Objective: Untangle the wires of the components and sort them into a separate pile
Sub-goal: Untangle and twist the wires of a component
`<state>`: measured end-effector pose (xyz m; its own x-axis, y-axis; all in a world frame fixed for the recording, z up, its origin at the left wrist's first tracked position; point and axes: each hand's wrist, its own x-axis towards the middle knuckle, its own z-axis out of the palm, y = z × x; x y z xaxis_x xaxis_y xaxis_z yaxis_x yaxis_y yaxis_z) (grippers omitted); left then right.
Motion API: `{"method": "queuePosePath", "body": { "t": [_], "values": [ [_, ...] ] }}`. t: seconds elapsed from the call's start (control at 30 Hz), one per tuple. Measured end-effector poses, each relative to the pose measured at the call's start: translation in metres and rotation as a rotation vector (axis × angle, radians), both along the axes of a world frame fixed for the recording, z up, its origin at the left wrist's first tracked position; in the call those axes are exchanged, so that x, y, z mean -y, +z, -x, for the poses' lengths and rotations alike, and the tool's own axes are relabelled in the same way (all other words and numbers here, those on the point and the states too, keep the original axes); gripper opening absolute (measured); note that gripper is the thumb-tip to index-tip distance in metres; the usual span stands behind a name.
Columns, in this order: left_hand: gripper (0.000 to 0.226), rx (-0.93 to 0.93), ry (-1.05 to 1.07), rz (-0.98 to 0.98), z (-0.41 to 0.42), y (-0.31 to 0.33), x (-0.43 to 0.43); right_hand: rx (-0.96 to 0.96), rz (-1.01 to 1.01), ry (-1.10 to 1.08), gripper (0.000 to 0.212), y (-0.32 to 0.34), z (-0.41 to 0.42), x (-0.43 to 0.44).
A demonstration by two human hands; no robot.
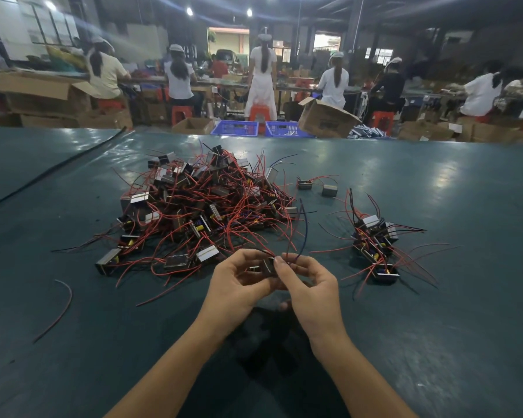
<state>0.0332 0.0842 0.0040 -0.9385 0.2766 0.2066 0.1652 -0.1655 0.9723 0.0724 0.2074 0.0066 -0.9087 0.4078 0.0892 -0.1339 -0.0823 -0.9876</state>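
Two bare forearms reach in from the bottom edge, and the hands meet low in the middle of the head view. The left hand (239,282) curls its fingers round a small dark component (266,265), most of it hidden between the fingers. The right hand (310,285) pinches the component's wires (299,236) close to the body; red and blue strands arc up from there. Whether they are still caught in the pile beyond them is hard to make out.

Just beyond the hands lies the big tangled pile (206,206) of dark blocks and red leads, too knotted to count. Well to its right sits a smaller pile (375,242), its wires fanning outward. Two loose components (305,184) lie between the piles, farther back. One stray red wire (62,306) lies alone at the left.

All rests on a dark green table (435,342) with glare spots. Past its far edge are blue crates (234,128), cardboard boxes (326,117) and blurred workers in white (261,76) at benches under ceiling lights.
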Motion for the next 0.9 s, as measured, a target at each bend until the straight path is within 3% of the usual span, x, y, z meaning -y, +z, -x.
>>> {"method": "queuePosePath", "body": {
  "t": [0.13, 0.3, 0.53, 0.9],
  "values": [
    [0.034, -0.036, -0.002, 0.028, 0.000, -0.003, -0.001, 0.017, 0.051, -0.023, 0.003, -0.001, 0.002, -0.003],
    [0.035, -0.102, 0.049, 0.074, -0.003, -0.004, -0.001, 0.091, 0.149, -0.009, 0.015, -0.002, 0.006, -0.003],
    [0.034, -0.256, 0.113, 0.134, -0.008, 0.000, -0.001, 0.120, 0.479, 0.117, 0.013, 0.005, 0.003, 0.000],
    [0.029, -0.352, 0.107, 0.176, -0.011, 0.001, -0.001, 0.103, 0.449, 0.161, 0.029, 0.010, 0.000, -0.009]
  ]
}}
